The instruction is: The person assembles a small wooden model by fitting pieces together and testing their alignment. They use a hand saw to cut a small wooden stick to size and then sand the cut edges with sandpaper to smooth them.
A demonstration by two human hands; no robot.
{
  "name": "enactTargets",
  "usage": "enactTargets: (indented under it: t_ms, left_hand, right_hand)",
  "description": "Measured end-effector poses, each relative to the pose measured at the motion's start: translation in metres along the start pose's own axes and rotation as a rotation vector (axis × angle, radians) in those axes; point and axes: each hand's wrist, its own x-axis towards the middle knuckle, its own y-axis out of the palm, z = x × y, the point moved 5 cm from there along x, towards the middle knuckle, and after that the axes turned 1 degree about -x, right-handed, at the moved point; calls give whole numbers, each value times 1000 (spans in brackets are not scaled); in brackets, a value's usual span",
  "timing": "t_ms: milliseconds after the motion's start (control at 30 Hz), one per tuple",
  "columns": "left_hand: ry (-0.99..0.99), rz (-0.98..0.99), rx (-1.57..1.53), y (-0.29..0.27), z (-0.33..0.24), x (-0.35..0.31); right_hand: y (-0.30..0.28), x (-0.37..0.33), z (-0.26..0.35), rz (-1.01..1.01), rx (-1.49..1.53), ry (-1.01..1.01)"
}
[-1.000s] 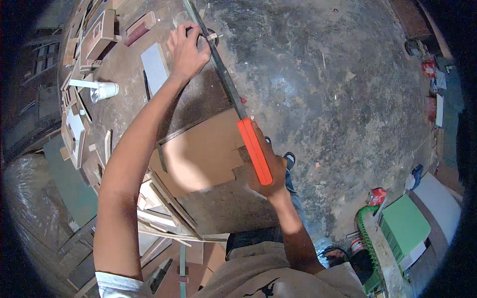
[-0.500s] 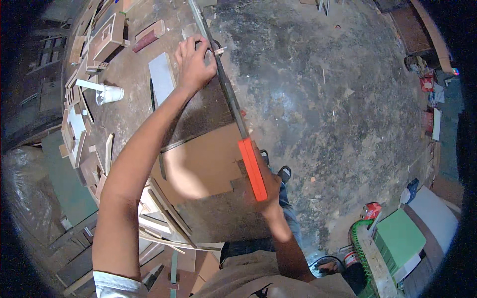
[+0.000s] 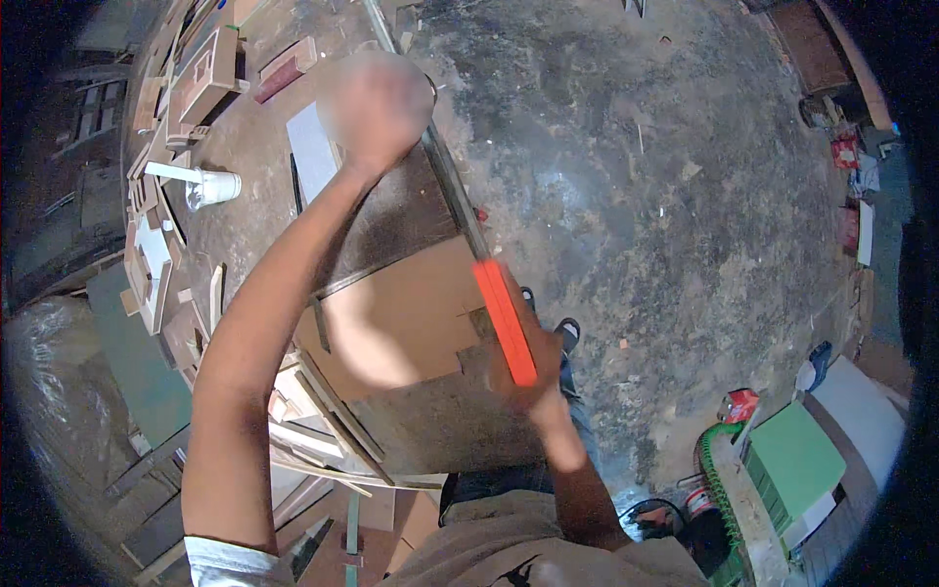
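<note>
My right hand (image 3: 541,367) is wrapped round the orange handle of a hacksaw (image 3: 506,323), seen nearly edge-on. Its long grey metal frame runs forward along the right edge of the worktable (image 3: 401,430), past my left hand. My left hand (image 3: 377,106) rests at that edge beside the frame, but it is blurred, so its fingers and anything beneath them cannot be made out. Near the left wrist lie a pale flat board (image 3: 311,157) and a thin black strip (image 3: 296,186). A brown sheet (image 3: 391,313) lies on the table under my forearm.
A white tub (image 3: 213,189) with a flat stick across it stands left on the table. Behind it are a wooden box frame (image 3: 205,78) and a dark red block (image 3: 284,76). Wood offcuts (image 3: 323,421) crowd the near left edge. A green container (image 3: 797,455) stands low at right.
My right hand has moved the hacksaw slightly forward and to the right. The left hand keeps about the same place; its fingers, curled and visible before, are now blurred.
</note>
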Motion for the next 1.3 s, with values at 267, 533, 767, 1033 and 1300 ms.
enactTargets:
  t_ms: [267, 533, 767, 1033, 1300]
  left_hand:
    - [15, -17, -2, 1, -1, 3]
    - [-14, -29, -37, 3, -1, 4]
    - [-12, 10, -5, 3, 1, 1]
    - [27, -5, 5, 2, 1, 1]
    - [2, 3, -37, 1, -1, 4]
  right_hand:
    - [7, 3, -5, -75, 16, -113]
    - [5, 6, 6, -83, -19, -72]
    - [-14, -10, 13, -124, -41, -76]
    - [-8, -17, 10, -71, -70, -34]
    - [-8, -14, 6, -91, -114, -90]
